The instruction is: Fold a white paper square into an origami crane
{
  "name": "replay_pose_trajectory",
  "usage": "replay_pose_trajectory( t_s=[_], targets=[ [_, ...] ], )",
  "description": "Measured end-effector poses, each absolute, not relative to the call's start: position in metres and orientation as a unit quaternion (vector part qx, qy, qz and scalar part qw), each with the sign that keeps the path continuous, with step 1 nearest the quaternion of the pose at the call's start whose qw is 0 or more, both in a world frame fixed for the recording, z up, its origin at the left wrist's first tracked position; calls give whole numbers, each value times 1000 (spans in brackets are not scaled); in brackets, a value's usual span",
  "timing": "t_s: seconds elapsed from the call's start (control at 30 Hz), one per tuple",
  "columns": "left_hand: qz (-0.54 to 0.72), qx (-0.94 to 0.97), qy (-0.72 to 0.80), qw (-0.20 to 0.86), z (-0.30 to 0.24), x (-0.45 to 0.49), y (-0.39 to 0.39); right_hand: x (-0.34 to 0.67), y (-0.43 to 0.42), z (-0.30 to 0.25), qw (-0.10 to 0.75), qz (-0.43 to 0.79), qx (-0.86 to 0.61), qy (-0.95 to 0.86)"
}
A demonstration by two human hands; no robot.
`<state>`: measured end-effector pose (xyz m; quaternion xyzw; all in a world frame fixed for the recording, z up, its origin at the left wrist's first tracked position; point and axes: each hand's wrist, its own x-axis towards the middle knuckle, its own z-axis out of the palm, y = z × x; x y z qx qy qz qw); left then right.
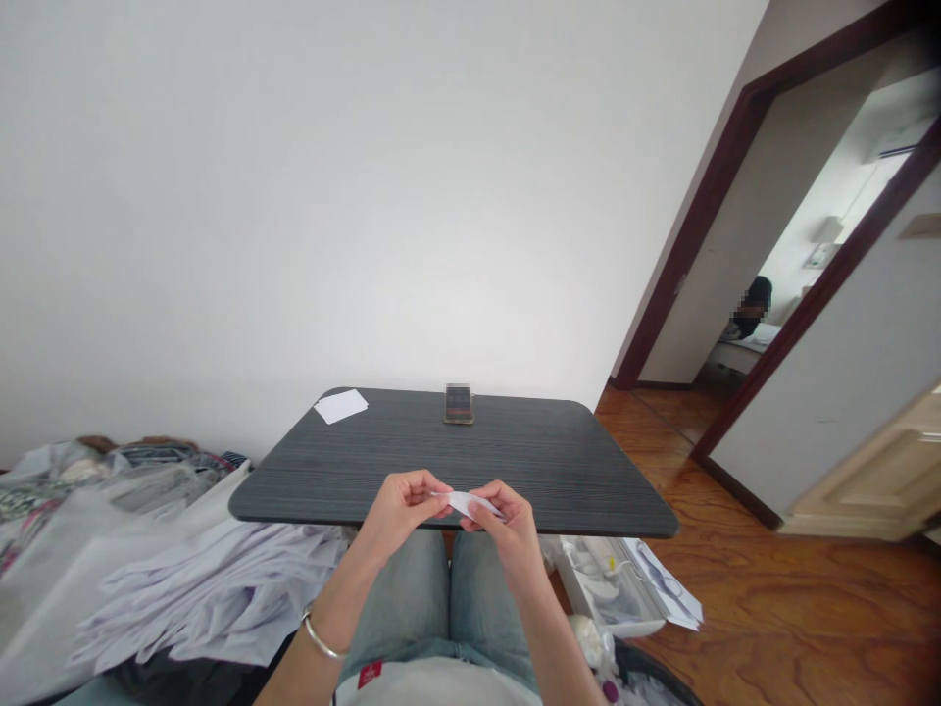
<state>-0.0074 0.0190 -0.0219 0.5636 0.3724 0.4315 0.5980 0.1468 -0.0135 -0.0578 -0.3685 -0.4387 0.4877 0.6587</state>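
A small white piece of paper (pixel 467 504) is stretched between my two hands, just above the near edge of the dark table (pixel 456 461). My left hand (pixel 412 498) pinches its left end between thumb and fingers. At the other end, my right hand (pixel 506 515) grips the paper, with the thumb on top. The paper looks narrow and slightly bent; its underside is hidden. Several white paper sheets (pixel 341 406) lie overlapping at the table's far left corner.
A small upright device, perhaps a phone (pixel 459 404), stands at the table's back edge. White cloth (pixel 213 588) and plastic-wrapped bundles are piled at the left. An open white box (pixel 614 588) sits on the wooden floor at the right. Beyond the doorway, a person (pixel 751 306) is visible.
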Motion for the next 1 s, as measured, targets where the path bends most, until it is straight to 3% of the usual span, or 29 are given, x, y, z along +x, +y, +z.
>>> replay_pose_trajectory(
  t_s=[0.33, 1.0],
  targets=[
    [408, 614, 359, 572, -13, -4, 14, 145, -13, -56, 641, 515, -356, -442],
    [387, 576, 317, 646, -12, -9, 14, 146, -17, -53, 655, 543, -291, -437]
  ],
)
